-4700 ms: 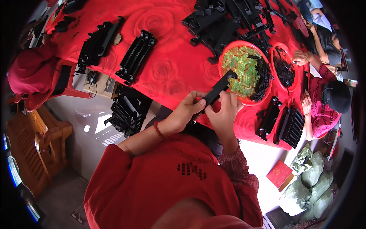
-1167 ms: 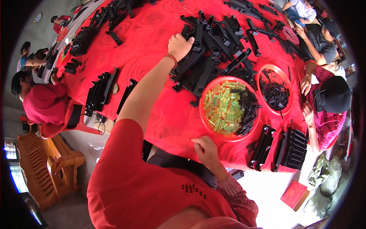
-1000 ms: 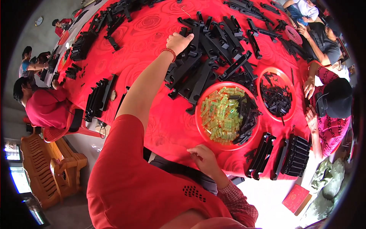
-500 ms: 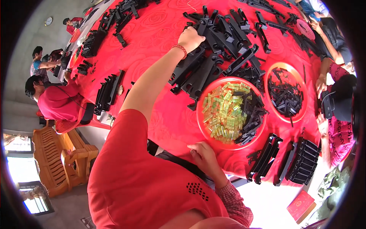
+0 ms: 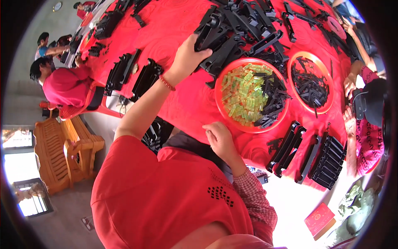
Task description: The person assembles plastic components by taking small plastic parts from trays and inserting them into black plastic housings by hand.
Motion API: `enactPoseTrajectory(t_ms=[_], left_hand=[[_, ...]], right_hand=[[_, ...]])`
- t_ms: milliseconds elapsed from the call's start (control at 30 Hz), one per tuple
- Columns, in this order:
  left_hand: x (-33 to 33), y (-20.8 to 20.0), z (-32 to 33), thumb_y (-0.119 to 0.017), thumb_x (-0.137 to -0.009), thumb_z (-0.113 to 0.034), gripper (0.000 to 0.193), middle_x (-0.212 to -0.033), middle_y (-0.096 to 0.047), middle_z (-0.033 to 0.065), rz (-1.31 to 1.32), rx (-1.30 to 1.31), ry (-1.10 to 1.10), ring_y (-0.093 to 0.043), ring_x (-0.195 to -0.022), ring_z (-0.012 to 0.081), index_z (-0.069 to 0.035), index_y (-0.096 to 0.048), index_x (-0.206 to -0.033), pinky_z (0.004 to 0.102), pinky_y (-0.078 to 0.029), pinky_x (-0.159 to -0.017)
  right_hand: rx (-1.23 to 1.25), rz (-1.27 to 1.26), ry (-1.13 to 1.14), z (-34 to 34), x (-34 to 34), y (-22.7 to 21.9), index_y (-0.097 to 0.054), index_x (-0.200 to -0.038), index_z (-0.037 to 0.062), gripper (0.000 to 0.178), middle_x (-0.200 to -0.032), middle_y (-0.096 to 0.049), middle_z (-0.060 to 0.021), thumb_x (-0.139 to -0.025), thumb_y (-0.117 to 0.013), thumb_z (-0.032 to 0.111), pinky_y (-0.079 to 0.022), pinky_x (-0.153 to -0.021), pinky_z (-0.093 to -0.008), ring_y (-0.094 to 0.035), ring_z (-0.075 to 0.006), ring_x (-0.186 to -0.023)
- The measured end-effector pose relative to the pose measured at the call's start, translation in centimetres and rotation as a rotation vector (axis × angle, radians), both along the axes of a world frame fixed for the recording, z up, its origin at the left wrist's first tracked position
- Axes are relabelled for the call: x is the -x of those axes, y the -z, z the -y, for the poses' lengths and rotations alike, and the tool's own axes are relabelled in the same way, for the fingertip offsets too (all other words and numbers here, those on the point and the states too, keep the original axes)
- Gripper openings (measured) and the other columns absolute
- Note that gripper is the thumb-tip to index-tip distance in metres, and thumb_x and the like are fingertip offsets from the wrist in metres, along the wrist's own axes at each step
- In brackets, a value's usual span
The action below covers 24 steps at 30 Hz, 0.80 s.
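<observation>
My left hand (image 5: 187,58), with a red bead bracelet at the wrist, is closed around the end of a long black plastic bar-like part (image 5: 210,31). That part lies at the near left edge of a heap of similar black parts (image 5: 248,23), and my palm hides its near end. My right hand (image 5: 220,140) hovers at the table's near edge, fingers loosely bent and apart, with nothing visible in them. Closest to it is a red bowl (image 5: 220,113) holding yellow-green see-through pieces (image 5: 242,97) and small black pieces (image 5: 273,97).
A second red bowl (image 5: 330,85) holds thin black pieces. Rows of black parts (image 5: 147,79) lie at the left, and more assembled black parts (image 5: 328,162) at the near right. Other people sit around the red-covered table (image 5: 166,106). A wooden bench (image 5: 54,155) stands at the left.
My left hand has drawn back toward me and to the left from the heap, with a black part in its grip. The right hand has shifted slightly, its fingers spreading. The view has tilted.
</observation>
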<state>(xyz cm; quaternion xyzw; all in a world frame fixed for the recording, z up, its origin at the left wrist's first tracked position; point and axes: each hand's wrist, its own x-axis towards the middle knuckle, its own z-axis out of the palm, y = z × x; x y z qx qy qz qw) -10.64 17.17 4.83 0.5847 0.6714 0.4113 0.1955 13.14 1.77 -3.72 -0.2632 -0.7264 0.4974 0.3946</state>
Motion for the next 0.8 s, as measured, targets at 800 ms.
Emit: enactPoseTrajectory(t_ms=[800], left_hand=[[-1.1,6.9,16.3,-0.077,-0.085,-0.007,0.058,-0.103,-0.061,0.0058,1.002,0.432,0.215,-0.064,-0.090,0.0149,0.003,-0.043,-0.131,0.0294,-0.052,-0.084]], right_hand=[[-0.043,0.221,0.120,1.0,0.2,0.1,-0.067,-0.103,0.0038,0.020,-0.088,-0.062,-0.0088,-0.086,-0.062,-0.003,-0.048,-0.068,-0.0314,-0.059,-0.0215,-0.078]])
